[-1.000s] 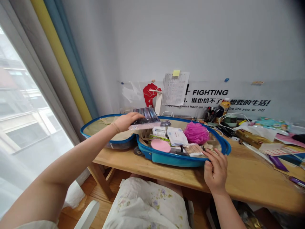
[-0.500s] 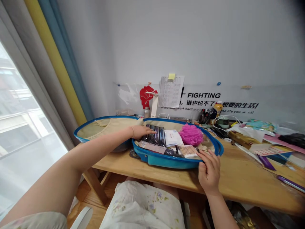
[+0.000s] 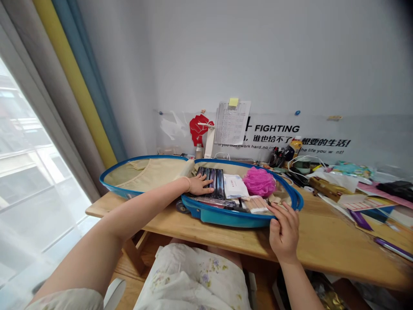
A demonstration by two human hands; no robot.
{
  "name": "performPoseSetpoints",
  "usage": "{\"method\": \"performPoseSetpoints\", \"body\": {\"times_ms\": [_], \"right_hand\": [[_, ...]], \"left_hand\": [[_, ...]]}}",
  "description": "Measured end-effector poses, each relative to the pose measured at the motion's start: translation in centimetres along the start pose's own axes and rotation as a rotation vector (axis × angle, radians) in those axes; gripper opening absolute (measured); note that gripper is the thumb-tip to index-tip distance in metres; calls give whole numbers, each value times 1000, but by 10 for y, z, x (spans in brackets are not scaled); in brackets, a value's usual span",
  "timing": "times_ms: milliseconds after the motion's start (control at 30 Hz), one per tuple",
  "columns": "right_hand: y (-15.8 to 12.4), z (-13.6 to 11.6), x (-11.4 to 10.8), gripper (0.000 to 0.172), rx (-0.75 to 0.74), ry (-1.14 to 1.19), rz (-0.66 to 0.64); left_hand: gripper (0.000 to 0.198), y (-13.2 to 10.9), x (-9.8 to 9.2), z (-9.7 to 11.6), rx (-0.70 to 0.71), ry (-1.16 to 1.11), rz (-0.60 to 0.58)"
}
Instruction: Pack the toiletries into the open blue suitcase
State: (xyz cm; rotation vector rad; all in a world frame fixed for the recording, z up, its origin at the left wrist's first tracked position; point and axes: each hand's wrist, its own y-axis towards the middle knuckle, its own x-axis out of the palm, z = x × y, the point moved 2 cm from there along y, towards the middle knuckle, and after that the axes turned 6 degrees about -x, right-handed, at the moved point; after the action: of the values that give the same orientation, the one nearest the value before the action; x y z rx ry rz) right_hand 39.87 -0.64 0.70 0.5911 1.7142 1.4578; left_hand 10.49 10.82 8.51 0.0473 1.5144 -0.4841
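A small blue suitcase (image 3: 232,218) lies unfolded on the wooden desk, its beige-lined lid (image 3: 158,172) laid out to the left. My left hand (image 3: 200,185) is open, fingers spread flat on the dark packaged items (image 3: 219,183) in the left of the filled half. Beside them are a white packet (image 3: 235,187) and a pink bath puff (image 3: 260,181). A pack of cotton swabs (image 3: 257,204) and a clear flat package (image 3: 209,201) lie along the near side. With fingers loosely extended, my right hand (image 3: 284,230) rests open on the suitcase's near right rim.
On the right of the desk (image 3: 322,241) lie papers, a purple pen (image 3: 393,248), a brown pouch (image 3: 325,187) and cables. A bottle (image 3: 293,150) stands near the wall beside pens. Curtains (image 3: 61,86) and a window are at the left.
My left hand has slid nearer and slightly right over the dark packages, its fingers spreading. The clear package at the near side has shifted lower. My right hand stays on the rim.
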Motion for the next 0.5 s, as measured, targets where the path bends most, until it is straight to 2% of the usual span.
{"method": "performPoseSetpoints", "body": {"times_ms": [133,200,267,367,433,500], "right_hand": [[1,0,-1,30,-4,3,2],[1,0,-1,30,-14,1,6],[1,0,0,31,-23,-3,1],[1,0,0,30,-27,-3,-6],[0,1,1,30,-19,-6,-4],[0,2,1,30,-11,-13,1]], "left_hand": [[77,2,-6,2,-14,-9,-37],[72,-6,-16,2,-10,-25,9],[66,-24,-25,-1,24,-83,168],[56,-69,-24,-15,2,-191,539],[50,-102,-7,-30,-149,-213,716],[46,-130,17,-48,-317,-201,789]]}}
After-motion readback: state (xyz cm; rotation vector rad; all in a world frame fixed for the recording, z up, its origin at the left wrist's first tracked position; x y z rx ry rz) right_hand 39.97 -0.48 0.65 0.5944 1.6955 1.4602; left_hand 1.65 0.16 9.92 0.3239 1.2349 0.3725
